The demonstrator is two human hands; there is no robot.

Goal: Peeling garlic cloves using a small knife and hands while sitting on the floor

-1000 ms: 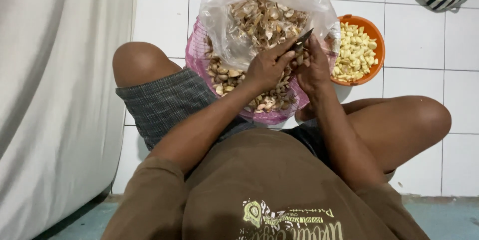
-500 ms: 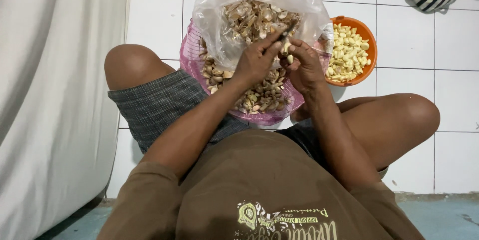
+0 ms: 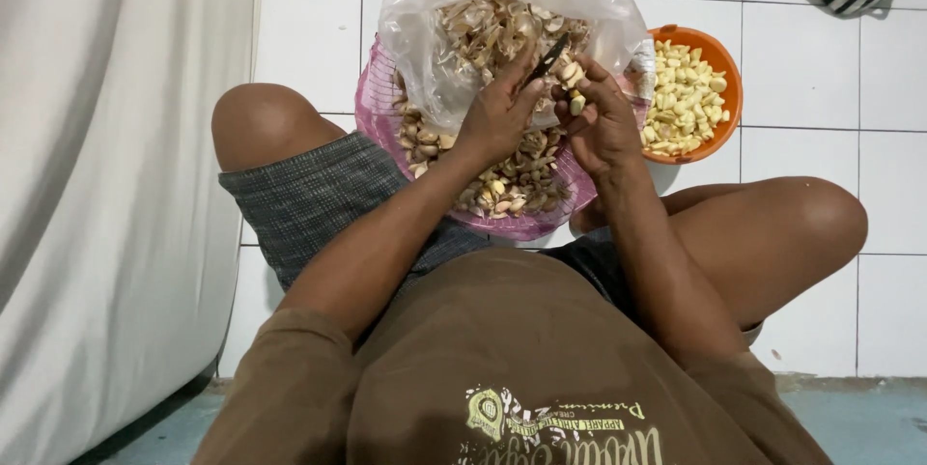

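Where the brown shirt (image 3: 502,368) fills the bottom of the frame, two bare forearms rise toward the upper middle, knees spread to either side over the white tiled floor (image 3: 801,59). At centre, the left hand (image 3: 497,117) is closed around a small dark knife (image 3: 546,59), whose long axis slants up and to the right. Just right of it, almost touching, the right hand (image 3: 603,117) pinches a pale garlic clove (image 3: 576,103) between thumb and fingers; the clove sits just below and right of the blade tip, so the knife hand is the nearer one to it. Beneath both hands lies a pink basket (image 3: 377,122) of unpeeled cloves and skins, with a clear plastic bag (image 3: 435,30) beyond. Farther right stands an orange bowl (image 3: 729,79) of peeled garlic.
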